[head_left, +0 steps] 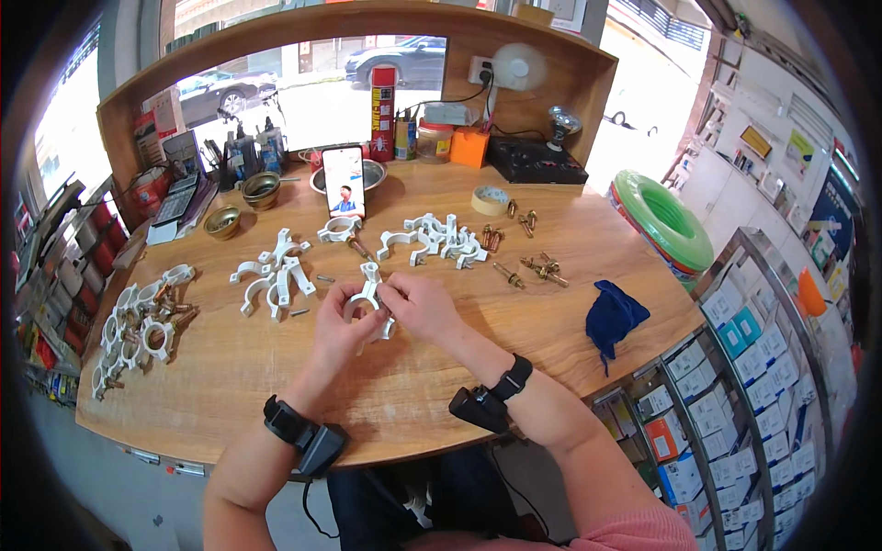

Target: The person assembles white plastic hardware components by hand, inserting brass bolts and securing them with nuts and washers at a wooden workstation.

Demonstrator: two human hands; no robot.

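**Both hands closed on a white pipe clamp at the middle of the bench**

The left hand [338, 326] curls around the lower part of a white plastic pipe clamp [368, 298], its fingers wrapped narrowly about the ring. The right hand [418, 305] meets it from the other side, thumb and fingertips pinched on the clamp's upper edge. The clamp sits between the two hands, just above the wooden table [276, 395], near its centre.

To the left lies a loose heap of white clamp halves [274, 274]; further left, near the table's edge, a row of assembled clamps with bolts [138, 326]. Beyond the hands rests another pile of white clamps [439, 238], with brass-coloured bolts [537, 269] scattered to its right. A phone [344, 181] stands upright behind. A dark blue cloth [614, 317] lies well apart on the right.
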